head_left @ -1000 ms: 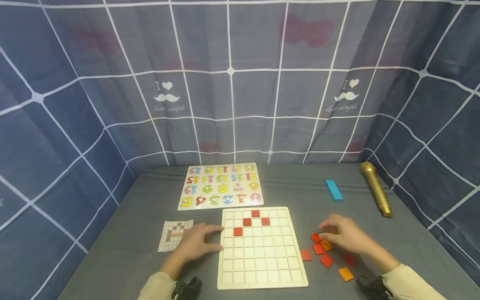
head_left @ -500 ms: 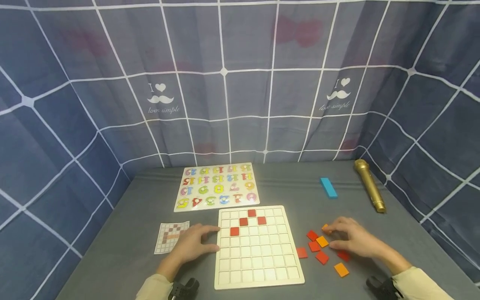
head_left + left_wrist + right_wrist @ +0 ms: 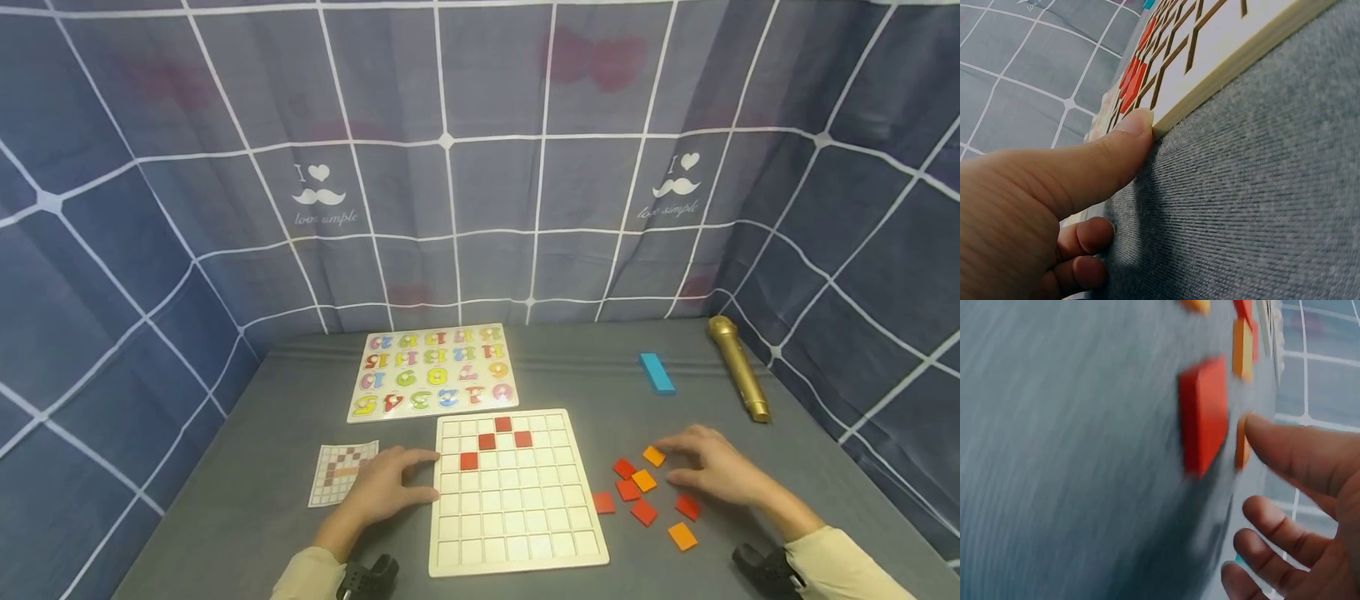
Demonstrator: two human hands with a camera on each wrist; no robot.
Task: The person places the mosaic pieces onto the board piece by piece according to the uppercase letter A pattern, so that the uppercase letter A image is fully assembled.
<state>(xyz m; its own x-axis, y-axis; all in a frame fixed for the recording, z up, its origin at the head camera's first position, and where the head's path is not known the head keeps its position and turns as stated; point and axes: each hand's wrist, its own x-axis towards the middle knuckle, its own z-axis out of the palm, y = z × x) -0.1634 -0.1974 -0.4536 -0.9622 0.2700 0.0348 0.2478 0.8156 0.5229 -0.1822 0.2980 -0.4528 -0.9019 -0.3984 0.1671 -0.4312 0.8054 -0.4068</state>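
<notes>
A pale wooden grid board (image 3: pixel 517 525) lies on the grey cloth, with several red tiles (image 3: pixel 468 461) in its upper cells. My left hand (image 3: pixel 385 492) touches the board's left edge with thumb and index fingertips; the thumb (image 3: pixel 1104 165) meets the rim in the left wrist view. To the board's right, my right hand (image 3: pixel 716 471) hovers with loosely bent fingers and nothing in them. Its index fingertip is close to an orange tile (image 3: pixel 654 455); contact cannot be told. Loose red tiles (image 3: pixel 643 512) and orange tiles (image 3: pixel 682 537) lie around it. A red tile (image 3: pixel 1207 415) is large in the right wrist view.
A printed pattern card (image 3: pixel 341 475) is partly behind the left hand. Beyond the board lies a number puzzle (image 3: pixel 435 375), upside down to me. A blue block (image 3: pixel 657 373) and a gold microphone-like cylinder (image 3: pixel 738 367) are at the back right. Checked curtains (image 3: pixel 495 192) surround the table.
My right hand has drawn right, off the pile; an orange tile it was touching now lies apart at the far side. The left hand keeps its place at the board. The head view has shifted slightly.
</notes>
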